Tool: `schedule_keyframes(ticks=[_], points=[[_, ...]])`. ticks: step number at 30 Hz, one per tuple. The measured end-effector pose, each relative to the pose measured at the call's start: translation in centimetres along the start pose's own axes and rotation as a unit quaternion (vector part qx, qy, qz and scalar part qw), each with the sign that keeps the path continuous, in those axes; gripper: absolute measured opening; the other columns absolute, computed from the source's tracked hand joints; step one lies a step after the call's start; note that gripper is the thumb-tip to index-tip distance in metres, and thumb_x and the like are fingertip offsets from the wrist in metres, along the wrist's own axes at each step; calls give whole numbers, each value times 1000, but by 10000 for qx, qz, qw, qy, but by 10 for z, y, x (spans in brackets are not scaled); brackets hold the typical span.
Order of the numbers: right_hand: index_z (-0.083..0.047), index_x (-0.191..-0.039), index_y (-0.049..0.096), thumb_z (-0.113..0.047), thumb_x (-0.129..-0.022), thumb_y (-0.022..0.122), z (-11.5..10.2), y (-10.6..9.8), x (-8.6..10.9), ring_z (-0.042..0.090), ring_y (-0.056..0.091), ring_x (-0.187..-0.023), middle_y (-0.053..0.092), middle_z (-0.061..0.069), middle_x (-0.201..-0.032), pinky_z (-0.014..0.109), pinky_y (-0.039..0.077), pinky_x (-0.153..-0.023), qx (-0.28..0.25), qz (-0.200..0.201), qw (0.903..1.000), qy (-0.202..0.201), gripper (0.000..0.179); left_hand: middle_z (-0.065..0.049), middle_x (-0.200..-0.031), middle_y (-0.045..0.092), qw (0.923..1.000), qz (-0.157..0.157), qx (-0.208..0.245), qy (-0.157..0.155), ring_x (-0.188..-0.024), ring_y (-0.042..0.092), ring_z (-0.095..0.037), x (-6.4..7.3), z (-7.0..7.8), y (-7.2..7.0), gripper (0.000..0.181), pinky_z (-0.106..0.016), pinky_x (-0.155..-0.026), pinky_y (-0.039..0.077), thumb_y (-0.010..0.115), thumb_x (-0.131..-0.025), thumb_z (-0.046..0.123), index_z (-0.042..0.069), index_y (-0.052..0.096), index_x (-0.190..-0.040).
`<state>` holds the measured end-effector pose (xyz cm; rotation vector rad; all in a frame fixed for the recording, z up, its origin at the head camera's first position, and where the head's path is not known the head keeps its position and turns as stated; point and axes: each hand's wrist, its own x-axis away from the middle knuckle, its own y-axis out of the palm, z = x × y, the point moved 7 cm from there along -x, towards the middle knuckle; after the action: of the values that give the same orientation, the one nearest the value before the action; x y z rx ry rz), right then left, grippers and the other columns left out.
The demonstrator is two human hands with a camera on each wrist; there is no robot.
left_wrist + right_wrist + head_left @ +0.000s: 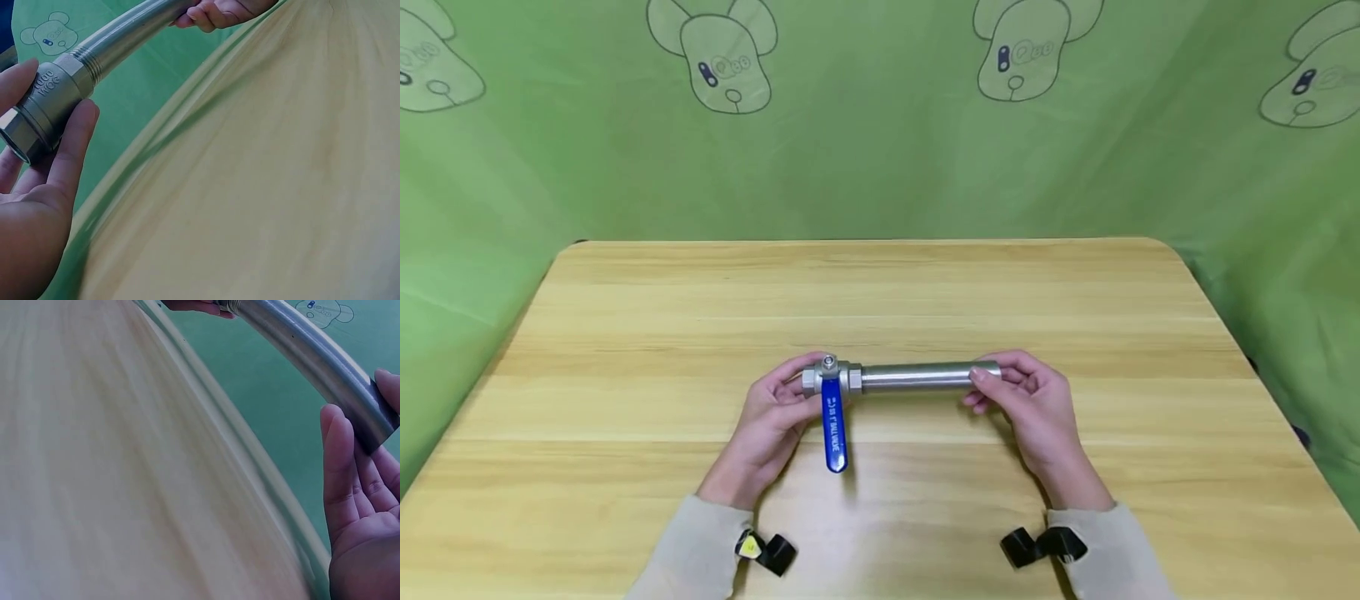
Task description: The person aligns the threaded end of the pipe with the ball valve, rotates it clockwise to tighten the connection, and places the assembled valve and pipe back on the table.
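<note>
A steel ball valve (853, 379) with a blue lever handle (834, 429) is joined to a straight metal pipe (917, 376), and both are held level above the table. My left hand (775, 417) grips the valve body, its thumb near the lever, which points toward me. At the pipe's right end, my right hand (1037, 400) pinches the tube between thumb and fingers. Raised lettering marks the valve body (53, 94) in the left wrist view, and pipe threads (87, 62) show beside its hex end. The pipe's far end (375, 425) lies between the fingers in the right wrist view.
The wooden table (880, 292) spreads beneath both hands, with rounded far corners. A green curtain (880, 167) printed with cartoon heads hangs behind and along the sides. Black camera mounts (775, 554) sit on both sleeved wrists.
</note>
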<state>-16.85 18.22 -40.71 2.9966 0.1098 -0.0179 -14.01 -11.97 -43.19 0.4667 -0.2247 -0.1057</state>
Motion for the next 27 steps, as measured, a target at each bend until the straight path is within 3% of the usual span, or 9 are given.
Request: schedule_keyframes(ticks=[8, 12, 18, 27], points=[[-5, -103, 75, 4, -99, 72, 1, -2, 6, 15, 77, -66, 81, 3, -87, 29, 69, -62, 51, 210, 9998, 53, 11, 4, -113, 82, 9999, -44, -77, -83, -97, 76, -9, -1, -2, 1, 63, -25, -98, 65, 67, -90, -14, -5, 51, -151], [-2, -111, 74, 8, -99, 69, -2, 3, 1, 17, 79, -70, 82, 5, -92, 31, 70, -65, -103, 0, 9999, -105, 16, 4, -112, 82, 10000, -5, -19, -18, -100, 78, -11, -2, 0, -2, 64, -28, -100, 65, 65, -92, -14, -7, 47, -153], [6, -128, 67, 23, -91, 64, -6, 8, 2, 23, 82, -80, 82, 11, -100, 35, 71, -76, -638, -451, 9961, -408, 40, 2, -115, 81, 9999, 75, 130, -17, -105, 79, -14, -2, 1, -3, 67, -37, -104, 64, 62, -93, -16, -10, 40, -157], [9, -128, 66, 27, -87, 62, -9, 10, 2, 24, 82, -83, 81, 14, -105, 35, 72, -78, -708, -642, 9937, -590, 44, 0, -117, 81, 9998, 120, 137, 7, -104, 78, -14, -3, 2, -4, 65, -34, -103, 65, 64, -92, -15, -7, 46, -154]])
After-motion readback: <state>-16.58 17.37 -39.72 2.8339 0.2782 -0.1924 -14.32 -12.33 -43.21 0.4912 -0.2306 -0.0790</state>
